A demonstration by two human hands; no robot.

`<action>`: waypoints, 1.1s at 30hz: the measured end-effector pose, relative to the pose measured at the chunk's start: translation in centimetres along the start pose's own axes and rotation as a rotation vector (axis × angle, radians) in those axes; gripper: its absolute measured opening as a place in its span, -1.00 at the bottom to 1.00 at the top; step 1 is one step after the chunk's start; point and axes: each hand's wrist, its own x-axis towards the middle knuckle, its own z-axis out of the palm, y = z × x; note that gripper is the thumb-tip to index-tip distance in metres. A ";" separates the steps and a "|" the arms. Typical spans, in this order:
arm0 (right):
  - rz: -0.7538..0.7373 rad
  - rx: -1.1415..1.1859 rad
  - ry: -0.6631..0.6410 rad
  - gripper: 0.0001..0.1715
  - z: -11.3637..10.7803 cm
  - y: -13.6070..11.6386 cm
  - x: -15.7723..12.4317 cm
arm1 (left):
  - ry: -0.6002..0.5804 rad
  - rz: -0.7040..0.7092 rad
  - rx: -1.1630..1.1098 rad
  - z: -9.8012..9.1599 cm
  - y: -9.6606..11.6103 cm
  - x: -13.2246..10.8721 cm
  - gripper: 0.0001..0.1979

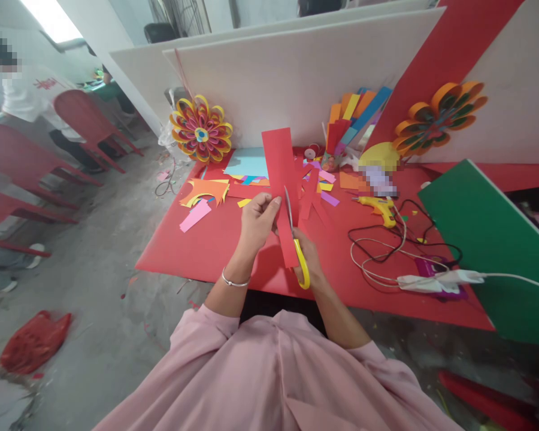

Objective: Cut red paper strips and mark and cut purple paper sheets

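My left hand [260,220] pinches a long red paper strip [278,158] near its middle and keeps it raised over the red tabletop [197,245]. Yellow-handled scissors [302,263] are in my right hand [311,254], their blades pointing away from me along the strip. One blade shows in front of the red paper; the other is hidden. The fingers of my right hand are partly covered by the strip and the handle. Behind the strip lie more red strips [311,194], a light blue sheet [247,161] and orange paper with curved cutouts [206,193].
A yellow glue gun [379,209], tangled cables and a white power strip [431,282] lie on the right, beside a green board [498,239]. Paper flowers [201,134] stand at the back. Red chairs [87,123] and a person in white [22,99] are at left.
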 end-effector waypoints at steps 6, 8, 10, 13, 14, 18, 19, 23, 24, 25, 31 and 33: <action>0.030 0.002 -0.001 -0.50 -0.1 -0.5 -0.1 | 0.007 -0.002 0.023 0.0 -0.1 -0.1 -0.49; 0.037 0.008 -0.001 -0.51 -0.1 -0.6 -0.1 | 0.007 -0.002 0.024 0.0 -0.2 -0.1 -0.49; 0.040 0.008 0.007 -0.53 -0.1 -0.5 -0.2 | 0.005 -0.006 0.022 0.0 -0.3 0.0 -0.49; 0.051 0.012 0.005 -0.51 -0.1 -0.2 -0.2 | 0.004 -0.010 0.018 0.0 -0.4 0.0 -0.49; 0.057 0.016 0.001 -0.50 -0.1 0.0 -0.3 | 0.005 -0.011 0.016 0.0 -0.3 0.0 -0.49; 0.073 0.029 -0.003 -0.50 -0.1 0.3 -0.3 | 0.017 -0.021 0.011 0.1 -0.2 0.0 -0.48; 0.067 0.031 -0.001 -0.51 -0.1 0.3 -0.3 | 0.018 -0.025 0.012 0.2 -0.2 -0.1 -0.48; 0.052 0.029 -0.004 -0.49 -0.2 -0.2 -0.3 | 0.014 -0.048 0.023 0.1 -0.2 -0.3 -0.46; 0.054 0.029 -0.005 -0.48 -0.3 -0.2 -0.3 | 0.008 -0.064 0.032 0.0 -0.2 -0.2 -0.46; 0.056 0.030 -0.006 -0.48 -0.3 -0.2 -0.4 | 0.001 -0.084 0.040 0.0 -0.1 0.0 -0.46; 0.072 0.021 -0.008 -0.58 -0.1 0.7 -0.9 | 0.032 -0.053 0.062 -0.5 1.1 3.0 -0.53; 0.087 0.035 -0.015 -0.56 -0.1 0.7 -1.0 | 0.026 0.001 0.079 -0.4 1.5 3.9 -0.56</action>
